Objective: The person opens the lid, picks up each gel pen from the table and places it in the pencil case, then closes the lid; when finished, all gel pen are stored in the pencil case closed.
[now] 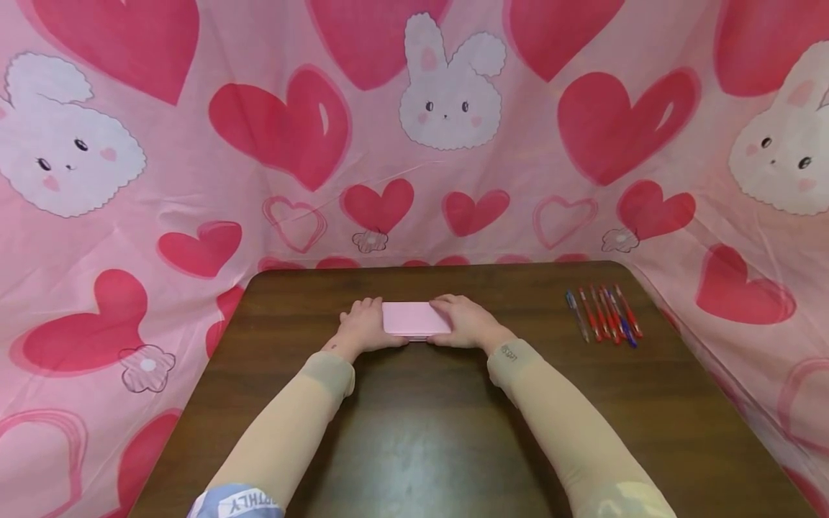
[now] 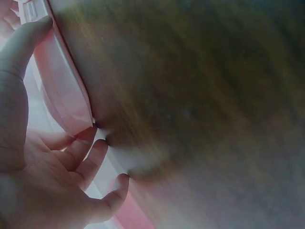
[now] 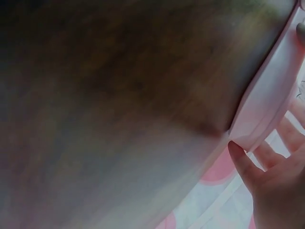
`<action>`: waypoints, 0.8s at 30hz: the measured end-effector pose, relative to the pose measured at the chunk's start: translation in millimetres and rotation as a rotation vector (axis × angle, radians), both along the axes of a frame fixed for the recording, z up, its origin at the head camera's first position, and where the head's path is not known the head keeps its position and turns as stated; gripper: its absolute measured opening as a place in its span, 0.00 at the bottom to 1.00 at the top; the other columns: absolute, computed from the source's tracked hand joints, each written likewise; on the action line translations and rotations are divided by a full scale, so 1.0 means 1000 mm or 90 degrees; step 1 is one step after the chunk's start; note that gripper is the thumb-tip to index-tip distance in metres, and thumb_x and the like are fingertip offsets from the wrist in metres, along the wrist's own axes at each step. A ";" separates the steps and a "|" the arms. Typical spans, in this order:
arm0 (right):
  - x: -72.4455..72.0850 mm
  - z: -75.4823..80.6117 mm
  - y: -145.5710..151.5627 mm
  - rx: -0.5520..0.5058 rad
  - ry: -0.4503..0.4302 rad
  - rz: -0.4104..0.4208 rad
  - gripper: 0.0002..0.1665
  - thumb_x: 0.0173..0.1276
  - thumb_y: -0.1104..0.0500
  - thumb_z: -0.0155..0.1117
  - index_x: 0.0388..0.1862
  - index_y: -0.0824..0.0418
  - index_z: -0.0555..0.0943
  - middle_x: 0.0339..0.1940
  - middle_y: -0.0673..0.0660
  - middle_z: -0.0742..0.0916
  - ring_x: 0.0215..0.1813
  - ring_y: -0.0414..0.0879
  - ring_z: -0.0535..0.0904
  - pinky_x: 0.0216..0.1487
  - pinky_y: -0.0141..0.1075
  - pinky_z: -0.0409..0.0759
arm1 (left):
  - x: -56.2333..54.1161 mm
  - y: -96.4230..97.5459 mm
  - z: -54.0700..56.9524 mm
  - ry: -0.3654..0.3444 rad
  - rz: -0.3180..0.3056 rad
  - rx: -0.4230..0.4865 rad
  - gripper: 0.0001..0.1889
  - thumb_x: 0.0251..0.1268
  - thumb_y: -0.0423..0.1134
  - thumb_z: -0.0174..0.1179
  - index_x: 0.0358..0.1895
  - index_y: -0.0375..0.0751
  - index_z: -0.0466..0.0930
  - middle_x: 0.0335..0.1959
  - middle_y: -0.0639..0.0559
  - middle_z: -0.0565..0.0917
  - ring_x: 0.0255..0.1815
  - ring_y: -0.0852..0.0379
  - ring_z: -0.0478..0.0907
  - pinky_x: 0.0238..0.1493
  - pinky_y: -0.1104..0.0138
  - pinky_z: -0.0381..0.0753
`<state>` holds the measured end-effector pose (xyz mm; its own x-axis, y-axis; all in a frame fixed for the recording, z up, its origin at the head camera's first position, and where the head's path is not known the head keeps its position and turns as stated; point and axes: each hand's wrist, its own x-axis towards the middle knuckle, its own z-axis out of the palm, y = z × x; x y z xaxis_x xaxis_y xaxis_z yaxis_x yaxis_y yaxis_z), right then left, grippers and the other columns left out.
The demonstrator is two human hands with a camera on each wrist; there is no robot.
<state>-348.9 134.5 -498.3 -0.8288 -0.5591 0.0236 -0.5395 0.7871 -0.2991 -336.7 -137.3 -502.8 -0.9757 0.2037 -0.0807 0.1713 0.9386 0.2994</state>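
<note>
A pink, flat, rectangular plastic case (image 1: 414,317) lies on the brown table towards its far side. My left hand (image 1: 364,325) holds its left end, thumb along the near side and fingers around the far side. The right end is held by my right hand (image 1: 468,321) in the same way. In the left wrist view, the left thumb (image 2: 28,40) presses the case's side wall (image 2: 62,81), close to a small clasp-like tab. The right wrist view shows the right hand (image 3: 279,181) with fingers at the end of the pink case (image 3: 269,90). The lid looks closed; its contents are hidden.
Several pens (image 1: 607,314), mostly red with some blue, lie in a loose group on the table's far right. Pink cloth (image 1: 453,165) with hearts and rabbits hangs behind and beside the wooden table (image 1: 414,432).
</note>
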 end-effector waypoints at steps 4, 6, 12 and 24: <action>0.001 0.000 0.001 0.004 0.010 0.014 0.51 0.68 0.33 0.76 0.83 0.55 0.74 0.82 0.61 0.79 0.81 0.62 0.75 0.84 0.58 0.70 | -0.001 -0.001 -0.002 0.003 0.006 -0.004 0.58 0.47 0.74 0.78 0.75 0.38 0.70 0.68 0.39 0.80 0.70 0.39 0.72 0.71 0.32 0.72; 0.000 0.000 0.001 0.012 0.010 0.019 0.51 0.69 0.33 0.75 0.84 0.54 0.74 0.83 0.61 0.78 0.82 0.63 0.75 0.85 0.59 0.69 | -0.002 -0.001 -0.003 0.003 0.006 -0.005 0.58 0.47 0.74 0.78 0.75 0.38 0.71 0.67 0.39 0.80 0.70 0.39 0.72 0.72 0.31 0.72; -0.002 0.002 0.002 0.039 -0.008 0.025 0.52 0.70 0.32 0.72 0.86 0.51 0.71 0.86 0.61 0.75 0.84 0.64 0.73 0.86 0.61 0.67 | -0.004 -0.002 -0.005 0.004 0.000 0.003 0.58 0.47 0.74 0.78 0.74 0.37 0.71 0.68 0.39 0.80 0.72 0.39 0.71 0.74 0.30 0.70; -0.004 0.012 0.005 0.050 -0.041 0.024 0.49 0.72 0.29 0.67 0.87 0.45 0.70 0.85 0.56 0.76 0.84 0.60 0.74 0.83 0.62 0.70 | -0.009 -0.007 -0.008 -0.019 0.009 0.052 0.61 0.45 0.74 0.81 0.78 0.39 0.69 0.72 0.40 0.79 0.75 0.39 0.70 0.74 0.32 0.67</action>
<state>-352.7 139.6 -486.4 -0.8053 -0.5883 -0.0741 -0.5509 0.7886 -0.2730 -345.2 -144.7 -511.1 -0.9760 0.1971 -0.0927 0.1483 0.9132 0.3795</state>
